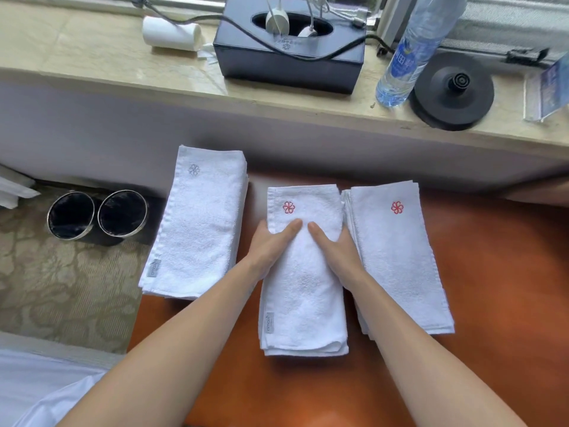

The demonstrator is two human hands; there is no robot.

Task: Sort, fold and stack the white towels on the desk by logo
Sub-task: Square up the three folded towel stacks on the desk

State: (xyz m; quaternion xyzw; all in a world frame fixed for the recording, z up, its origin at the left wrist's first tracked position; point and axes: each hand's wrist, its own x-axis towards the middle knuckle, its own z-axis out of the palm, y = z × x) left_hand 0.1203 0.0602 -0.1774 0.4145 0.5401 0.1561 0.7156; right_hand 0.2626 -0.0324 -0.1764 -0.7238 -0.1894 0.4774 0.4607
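From my remote seat, both hands are down on the same thing: the folded white terry towel with the red flower logo [303,288], which lies in the middle of the orange-brown desk [492,272]. The left hand [271,245] and the right hand [334,251] rest flat on its upper half. Their fingers are straight and angled inward, so the fingertips nearly meet just below the logo. I can't tell whether the thumbs are tucked under the towel's side edges, as the palms hide them.

The towel's long axis runs straight away from the person, logo at the far end and grey label at the near left corner. Two piles flank it, both lying the same way. The stack of white towels with a red flower logo [400,257] sits just beside it on the right, their edges close enough that they may touch. The stack of white towels with a grey flower logo [197,229] sits to the left, with a strip of desk between.

I read this as smoothing the fold before stacking. Since the logos match, the towel belongs on the right pile, a short sideways carry with no turning needed (the right hand is the nearer one). The main risk I see is the loose folded layers at the near end sliding apart when it is lifted.
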